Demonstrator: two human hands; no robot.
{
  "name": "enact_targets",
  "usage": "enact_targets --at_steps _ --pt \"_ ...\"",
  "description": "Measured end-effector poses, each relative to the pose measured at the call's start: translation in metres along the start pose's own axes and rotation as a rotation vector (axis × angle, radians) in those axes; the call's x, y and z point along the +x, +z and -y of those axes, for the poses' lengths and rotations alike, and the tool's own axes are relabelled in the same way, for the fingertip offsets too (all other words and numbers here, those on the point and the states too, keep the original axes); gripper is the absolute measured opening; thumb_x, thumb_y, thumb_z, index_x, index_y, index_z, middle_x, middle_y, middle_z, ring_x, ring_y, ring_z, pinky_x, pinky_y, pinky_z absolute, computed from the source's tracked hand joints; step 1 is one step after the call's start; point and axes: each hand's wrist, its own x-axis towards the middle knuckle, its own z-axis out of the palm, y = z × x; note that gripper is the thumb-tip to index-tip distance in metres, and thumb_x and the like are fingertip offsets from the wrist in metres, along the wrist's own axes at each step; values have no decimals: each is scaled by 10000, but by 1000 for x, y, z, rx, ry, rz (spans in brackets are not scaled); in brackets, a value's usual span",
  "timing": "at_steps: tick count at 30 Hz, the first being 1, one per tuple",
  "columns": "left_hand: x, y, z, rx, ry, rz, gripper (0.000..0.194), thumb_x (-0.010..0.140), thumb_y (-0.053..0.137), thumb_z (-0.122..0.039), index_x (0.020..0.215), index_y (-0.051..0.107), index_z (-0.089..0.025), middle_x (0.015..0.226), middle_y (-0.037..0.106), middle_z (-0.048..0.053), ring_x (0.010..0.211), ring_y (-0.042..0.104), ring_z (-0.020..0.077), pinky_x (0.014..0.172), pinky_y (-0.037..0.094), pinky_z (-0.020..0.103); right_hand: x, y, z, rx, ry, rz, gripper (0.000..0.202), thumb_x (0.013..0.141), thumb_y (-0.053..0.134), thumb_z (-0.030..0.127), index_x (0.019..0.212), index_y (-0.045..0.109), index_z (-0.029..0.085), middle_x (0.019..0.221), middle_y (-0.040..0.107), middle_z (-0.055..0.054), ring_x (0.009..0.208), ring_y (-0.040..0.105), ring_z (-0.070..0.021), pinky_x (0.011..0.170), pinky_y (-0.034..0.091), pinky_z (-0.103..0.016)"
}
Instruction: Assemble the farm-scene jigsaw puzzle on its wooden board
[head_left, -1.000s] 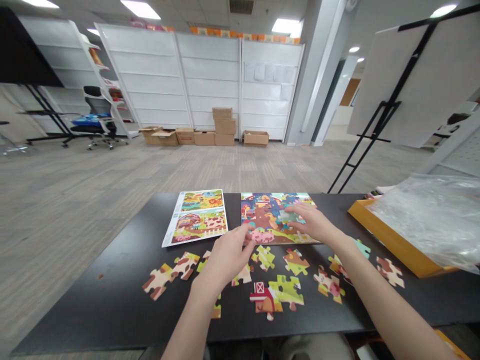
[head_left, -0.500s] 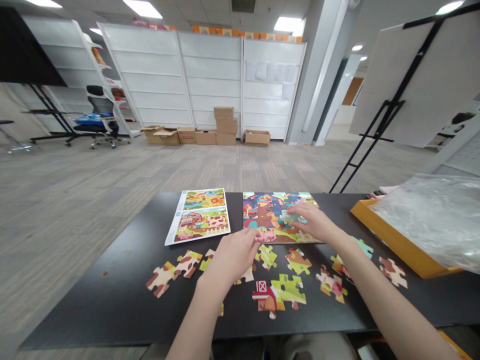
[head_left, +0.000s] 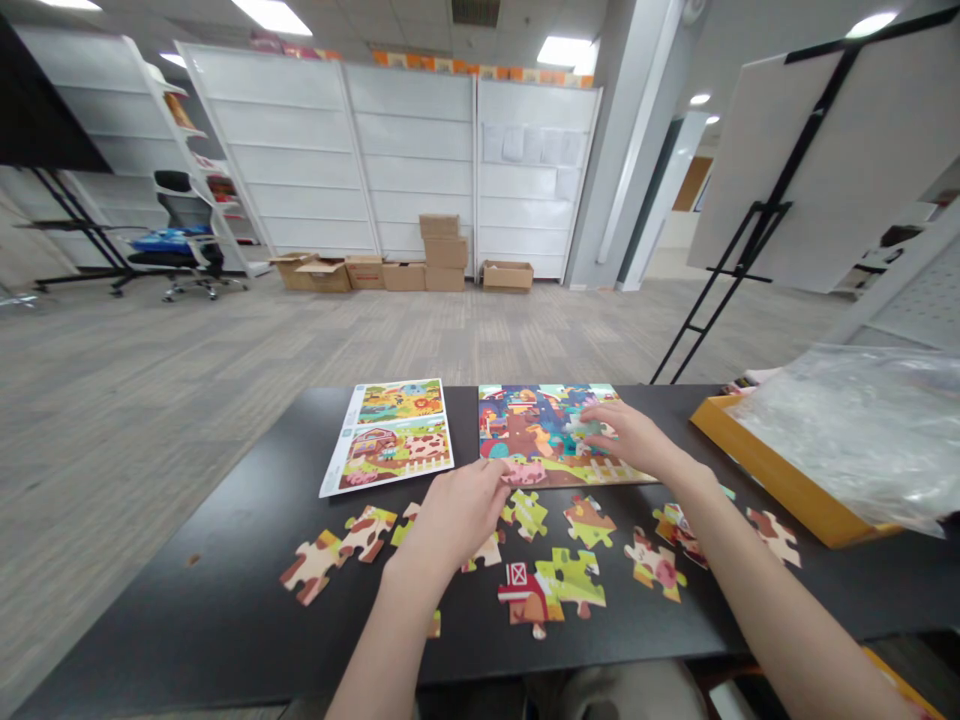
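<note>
My left hand (head_left: 466, 503) rests at the lower left corner of the puzzle board (head_left: 517, 430), its fingertips pressed together beside the pink pig picture; whether anything is between them is hidden. Over the right part of the board, my right hand (head_left: 626, 437) has its fingers spread, touching a pale piece (head_left: 583, 425). Close to me lie a red barn piece (head_left: 527, 597) joined to a green piece (head_left: 579, 578). Other loose pieces, such as a brown and green one (head_left: 590, 521) and a cow-patterned one (head_left: 311, 567), lie around my forearms.
A printed picture sheet (head_left: 397, 440) lies left of the board. At the right stands a yellow box (head_left: 765, 470) with clear plastic (head_left: 840, 430) in it. Beyond the black table (head_left: 247, 520) are cardboard boxes (head_left: 446, 252), an office chair (head_left: 184, 225) and an easel-like stand (head_left: 750, 240).
The whole view has shifted slightly. My right hand has moved a little over the board, and its fingers still reach the pale piece. My left hand stays at the board's lower left corner.
</note>
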Motion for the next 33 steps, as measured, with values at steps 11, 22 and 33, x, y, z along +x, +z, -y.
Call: enact_targets --at_steps 11,22,33 --pt "0 -5 1 -2 -12 -17 203 1008 397 -253 1098 577 -222 990 711 61 856 703 226 683 463 286 32 -13 -45 -78 205 57 374 781 719 361 1132 720 233 1111 755 -83 1030 697 -297 895 548 -421" --pt "9 -6 0 -8 -24 11 234 1012 385 -247 1130 584 -213 1034 716 79 936 708 254 736 500 318 84 -14 -82 -96 156 210 253 766 690 316 991 771 232 1057 785 -52 966 725 -260 874 544 -344" --pt "8 -2 2 -10 -6 -4 212 1007 403 -241 1088 597 -220 1011 709 72 905 705 248 747 508 326 102 3 -87 -28 110 273 258 744 719 371 966 795 264 1064 788 -40 1010 720 -263 911 546 -349"
